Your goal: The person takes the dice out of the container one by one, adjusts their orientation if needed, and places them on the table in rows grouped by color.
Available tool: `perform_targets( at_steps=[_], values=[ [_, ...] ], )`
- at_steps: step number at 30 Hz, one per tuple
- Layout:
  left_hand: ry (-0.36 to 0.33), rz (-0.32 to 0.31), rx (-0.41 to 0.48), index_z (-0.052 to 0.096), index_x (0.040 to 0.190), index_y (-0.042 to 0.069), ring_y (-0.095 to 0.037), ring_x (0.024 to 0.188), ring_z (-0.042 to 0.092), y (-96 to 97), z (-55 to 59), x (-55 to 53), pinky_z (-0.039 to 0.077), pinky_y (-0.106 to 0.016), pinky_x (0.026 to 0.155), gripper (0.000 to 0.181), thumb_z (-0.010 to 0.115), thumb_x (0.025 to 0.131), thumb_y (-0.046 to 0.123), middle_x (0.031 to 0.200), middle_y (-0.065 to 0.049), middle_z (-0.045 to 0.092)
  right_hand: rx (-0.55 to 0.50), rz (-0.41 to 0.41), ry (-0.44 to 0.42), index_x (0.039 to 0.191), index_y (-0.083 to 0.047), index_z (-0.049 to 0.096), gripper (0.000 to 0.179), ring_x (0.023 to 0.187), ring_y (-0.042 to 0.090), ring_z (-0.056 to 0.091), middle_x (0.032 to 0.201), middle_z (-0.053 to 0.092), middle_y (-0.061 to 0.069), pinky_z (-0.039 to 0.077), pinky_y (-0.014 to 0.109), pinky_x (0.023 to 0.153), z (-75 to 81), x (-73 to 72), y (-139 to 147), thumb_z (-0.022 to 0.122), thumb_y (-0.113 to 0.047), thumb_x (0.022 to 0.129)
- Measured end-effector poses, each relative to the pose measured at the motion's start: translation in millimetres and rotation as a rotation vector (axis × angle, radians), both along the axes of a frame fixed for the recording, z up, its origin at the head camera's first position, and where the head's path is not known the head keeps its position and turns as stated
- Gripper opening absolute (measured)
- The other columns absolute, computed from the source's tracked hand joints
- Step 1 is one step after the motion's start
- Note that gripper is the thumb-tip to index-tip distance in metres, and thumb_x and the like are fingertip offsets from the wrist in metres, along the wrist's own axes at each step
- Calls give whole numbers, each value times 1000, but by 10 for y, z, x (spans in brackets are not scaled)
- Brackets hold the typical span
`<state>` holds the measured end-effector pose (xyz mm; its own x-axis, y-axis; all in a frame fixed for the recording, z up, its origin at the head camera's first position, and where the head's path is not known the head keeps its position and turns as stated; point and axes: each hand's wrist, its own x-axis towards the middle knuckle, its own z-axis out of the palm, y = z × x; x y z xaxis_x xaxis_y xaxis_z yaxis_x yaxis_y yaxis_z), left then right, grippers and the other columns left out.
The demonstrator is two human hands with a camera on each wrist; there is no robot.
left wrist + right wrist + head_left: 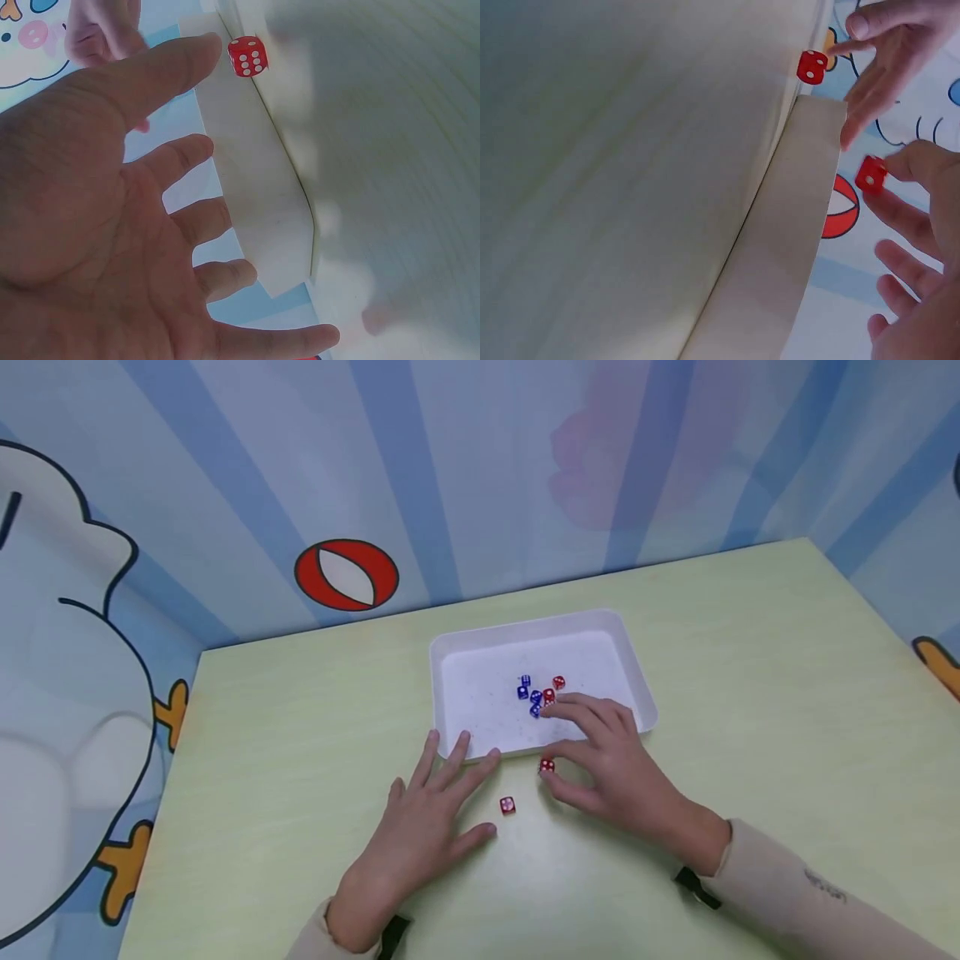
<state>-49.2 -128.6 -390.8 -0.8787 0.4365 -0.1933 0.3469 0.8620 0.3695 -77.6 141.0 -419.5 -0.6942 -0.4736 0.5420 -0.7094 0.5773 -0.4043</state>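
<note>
My right hand [618, 772] pinches a red die [547, 766] between thumb and index finger, just in front of the white tray [480, 631]. The right wrist view shows this pinched die [871, 175] raised off the table. With fingers spread, my left hand [423, 827] reaches to the tray's front left edge; whether its fingertips touch the rim I cannot tell. A second red die [507, 805] lies on the table between the hands, near the left thumb. Inside the tray sit several blue dice [522, 692] and red dice [558, 682], partly covered by the right fingers.
The pale yellow-green table [300, 710] extends around the tray on all sides. Behind it stands a blue striped wall [480, 468] with cartoon drawings, among them a red and white ball [347, 575]. Another wall borders the table's right side.
</note>
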Motion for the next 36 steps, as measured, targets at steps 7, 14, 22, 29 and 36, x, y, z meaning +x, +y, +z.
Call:
perform_targets(
  at_steps=[7, 14, 22, 29, 36],
  values=[
    [10, 0, 7, 43, 163, 36, -44, 163, 11, -8, 5, -8, 37, -86, 102, 78, 80, 95, 44, 175, -7, 29, 209, 26, -88, 90, -20, 80, 5, 146, 34, 45, 145, 61, 7, 36, 59, 109, 10, 47, -87, 84, -22, 89],
    [26, -8, 5, 44, 163, 36, -44, 163, 11, -20, -6, -17, 38, -86, 100, 77, 79, 95, 44, 174, -8, 30, 298, 55, -123, 91, -22, 80, 4, 149, 35, 43, 149, 60, 9, 34, 57, 114, 3, 33, -113, 82, -25, 93],
    [18, -3, 5, 43, 163, 36, -44, 163, 10, -25, -2, -18, 37, -86, 101, 77, 79, 95, 44, 175, -7, 29, 362, 63, -111, 91, -20, 80, 8, 147, 35, 44, 148, 60, 9, 38, 58, 113, -32, 30, -146, 80, -27, 94],
    [12, -7, -4, 43, 163, 36, -44, 163, 10, -20, -17, -17, 37, -86, 101, 77, 79, 95, 45, 175, -7, 29, 340, 64, -66, 106, -19, 79, 20, 144, 34, 47, 145, 61, 9, 39, 56, 112, -51, 39, -134, 83, -32, 92],
    [0, -7, 8, 43, 163, 36, -44, 163, 9, -17, -15, -10, 37, -86, 101, 77, 79, 95, 44, 175, -7, 28, 273, 44, -27, 119, -15, 76, 26, 138, 29, 52, 143, 62, 7, 36, 54, 112, 7, 18, -110, 73, -32, 99]
  ],
)
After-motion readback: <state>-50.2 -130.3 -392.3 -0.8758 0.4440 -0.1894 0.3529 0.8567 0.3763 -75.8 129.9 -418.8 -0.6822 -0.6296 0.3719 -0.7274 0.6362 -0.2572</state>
